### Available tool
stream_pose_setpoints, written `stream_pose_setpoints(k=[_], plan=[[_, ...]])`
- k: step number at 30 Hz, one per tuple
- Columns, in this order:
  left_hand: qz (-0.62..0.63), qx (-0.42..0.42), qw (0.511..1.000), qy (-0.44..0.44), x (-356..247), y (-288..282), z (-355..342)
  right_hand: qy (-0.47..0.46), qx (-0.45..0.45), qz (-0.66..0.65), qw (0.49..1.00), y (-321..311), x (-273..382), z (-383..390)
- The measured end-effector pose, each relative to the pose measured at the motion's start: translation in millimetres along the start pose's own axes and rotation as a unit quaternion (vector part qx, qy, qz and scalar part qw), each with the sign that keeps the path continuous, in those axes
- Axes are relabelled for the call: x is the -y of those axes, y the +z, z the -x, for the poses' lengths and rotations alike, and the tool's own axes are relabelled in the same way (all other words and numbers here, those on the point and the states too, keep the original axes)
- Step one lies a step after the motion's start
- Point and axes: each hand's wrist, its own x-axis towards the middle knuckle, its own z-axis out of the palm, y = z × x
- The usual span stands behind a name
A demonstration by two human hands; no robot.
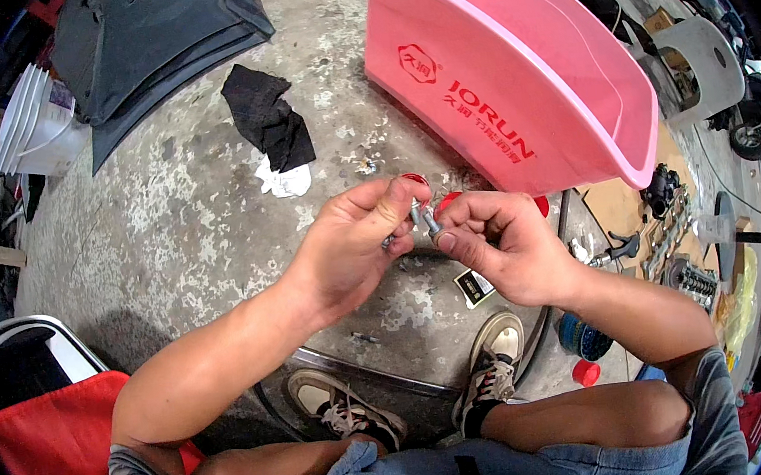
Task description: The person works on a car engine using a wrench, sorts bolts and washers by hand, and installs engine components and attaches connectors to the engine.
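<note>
My left hand point(354, 249) is closed on small silver metal fasteners point(414, 212), held between thumb and fingers. Just to its right, my right hand point(506, 243) pinches a silver bolt point(432, 223), close against the piece in my left hand; whether the two pieces touch is hard to tell. Behind my fingers are red round items point(540, 206), partly hidden. A small black-and-yellow packet point(475, 289) lies on the floor below my hands.
A pink plastic tub point(510, 57) stands ahead. Dark mats point(152, 48), black cloth point(265, 110), stacked white buckets point(39, 125) and a red cloth point(51, 458) lie around. Metal engine parts point(681, 271) sit on cardboard at right, and a black hose point(541, 350) runs near my feet.
</note>
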Motion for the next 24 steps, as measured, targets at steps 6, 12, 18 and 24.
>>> stream_pose_setpoints(k=[6, 12, 18, 24], plan=[[-0.040, -0.012, 0.999, 0.014, -1.0, 9.0, 3.3, -0.024, 0.004, -0.079, 0.997, 6.8, -1.4, -0.5], [-0.012, 0.013, 0.999, 0.028, -3.2, 10.7, 3.4, 0.030, 0.050, -0.243, 0.968, 7.5, -11.1, 1.3], [-0.075, 0.052, 0.993, 0.069, -4.5, 3.0, 2.8, 0.060, 0.068, -0.345, 0.934, 9.2, -7.3, 1.8], [-0.108, 0.043, 0.989, 0.087, -3.2, 1.7, 1.3, 0.076, 0.067, -0.374, 0.922, 11.4, -7.8, 2.7]])
